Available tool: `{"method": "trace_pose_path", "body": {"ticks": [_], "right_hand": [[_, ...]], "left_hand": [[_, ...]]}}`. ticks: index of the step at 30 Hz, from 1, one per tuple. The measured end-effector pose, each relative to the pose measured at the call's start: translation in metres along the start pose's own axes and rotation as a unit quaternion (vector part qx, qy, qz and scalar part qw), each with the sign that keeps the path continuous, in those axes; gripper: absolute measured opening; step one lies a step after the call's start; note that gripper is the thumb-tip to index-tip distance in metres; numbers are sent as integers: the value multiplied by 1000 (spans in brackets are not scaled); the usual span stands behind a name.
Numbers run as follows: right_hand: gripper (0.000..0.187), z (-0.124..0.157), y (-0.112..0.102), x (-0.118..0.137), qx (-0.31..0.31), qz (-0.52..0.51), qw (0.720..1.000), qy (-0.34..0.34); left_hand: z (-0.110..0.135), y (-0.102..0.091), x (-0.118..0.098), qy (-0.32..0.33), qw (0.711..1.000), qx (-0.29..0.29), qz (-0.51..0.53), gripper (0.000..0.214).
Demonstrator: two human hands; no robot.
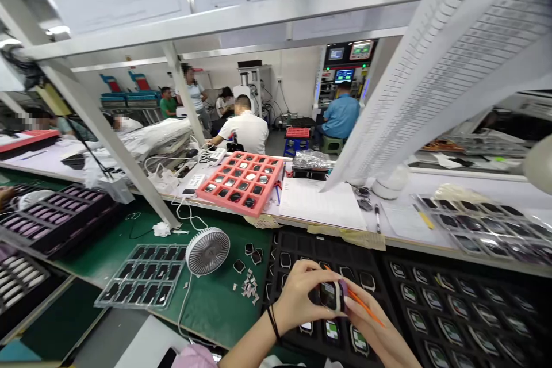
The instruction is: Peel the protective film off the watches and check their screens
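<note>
L hand (297,292) & R hand (360,317) both gripping squarish watch (329,295), glossy dark face, above matte black tray (345,246) w/ molded pockets. Thin orange stick (365,306) at R hand. Smooth green bench (224,313), round ribbed fan (209,251). Beyond: coral gridded tray (228,204), white metal frame (259,18), 2 ppl in white (249,131) & blue (342,118) tops.

glossy watch screen (328,295), matt black tray (345,248), smooth green tabletop (233,317), clear plastic tray (133,305)
</note>
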State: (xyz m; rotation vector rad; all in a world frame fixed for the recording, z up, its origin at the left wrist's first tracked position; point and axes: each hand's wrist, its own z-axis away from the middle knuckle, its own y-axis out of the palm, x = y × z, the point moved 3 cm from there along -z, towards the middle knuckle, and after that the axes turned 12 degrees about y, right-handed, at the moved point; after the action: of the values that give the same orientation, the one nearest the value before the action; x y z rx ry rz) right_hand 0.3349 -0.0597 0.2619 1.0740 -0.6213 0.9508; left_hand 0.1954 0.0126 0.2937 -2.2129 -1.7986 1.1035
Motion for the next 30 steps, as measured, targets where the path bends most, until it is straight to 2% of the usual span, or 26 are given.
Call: {"method": "trace_pose_path", "body": {"ticks": [5, 10, 18, 24, 30], "right_hand": [[50, 2, 4, 0, -37, 41, 998, 10], [52, 2, 16, 7, -31, 72, 996, -35], [56, 11, 24, 13, -20, 34, 999, -22], [51, 9, 19, 7, -16, 5, 1000, -13], [49, 7, 19, 14, 6, 39, 999, -30]], "left_hand": [[1, -1, -3, 21, 999, 39, -31, 52], [-3, -1, -8, 57, 997, 45, -27, 45], [-7, -2, -16, 104, 994, 9, 42, 52], [-10, -3, -18, 85, 994, -11, 67, 49], [-11, -3, -16, 44, 995, 1, 87, 47]]}}
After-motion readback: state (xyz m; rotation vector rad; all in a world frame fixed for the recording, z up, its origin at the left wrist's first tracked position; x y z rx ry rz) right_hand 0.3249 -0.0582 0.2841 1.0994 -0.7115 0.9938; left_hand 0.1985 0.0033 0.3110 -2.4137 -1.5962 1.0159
